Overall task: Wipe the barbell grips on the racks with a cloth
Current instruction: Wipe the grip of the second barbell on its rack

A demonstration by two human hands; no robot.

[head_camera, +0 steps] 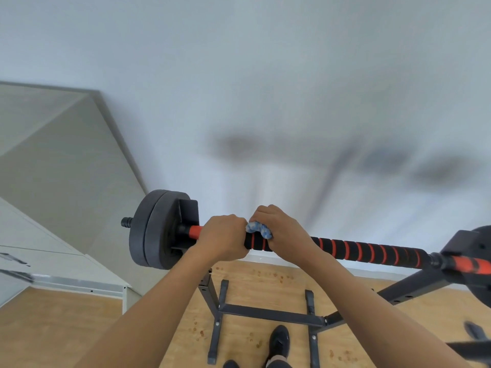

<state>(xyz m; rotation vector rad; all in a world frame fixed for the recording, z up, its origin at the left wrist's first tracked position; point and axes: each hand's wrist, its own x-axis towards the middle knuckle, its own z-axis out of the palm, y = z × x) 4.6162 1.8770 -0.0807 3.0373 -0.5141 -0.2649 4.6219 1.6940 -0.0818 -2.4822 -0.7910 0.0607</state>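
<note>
Up on the rack (265, 313), across its two cradles, lies the barbell (332, 247), roughly level, which puts its foam grip (372, 253) within easy reach of both hands. The left hand (223, 239) is closed round the bar where the black, red-striped foam begins, just inboard of the weight plates (156, 232). It seems to be there to steady the bar and stop it rolling in the cradles while the other hand rubs. The right hand (281, 229) sits right beside it, almost touching. Its fingers curl over the top of the grip with the blue-and-white cloth (259, 231) bunched beneath them and pressed onto the foam; only a crumpled bit shows between the two hands. Most of the grip runs uncovered to the right, towards the far cradle, so the wiping looks to be at its left-hand start with the long stretch yet to do. Below, the rack's dark steel feet stand on a pale wooden floor (79, 330) speckled with small brownish marks, and a black shoe (279, 341) is planted between them. A plain white wall (265, 75) rises behind, with soft shadows on it, and a grey cabinet (66, 168) stands at the left.
</note>
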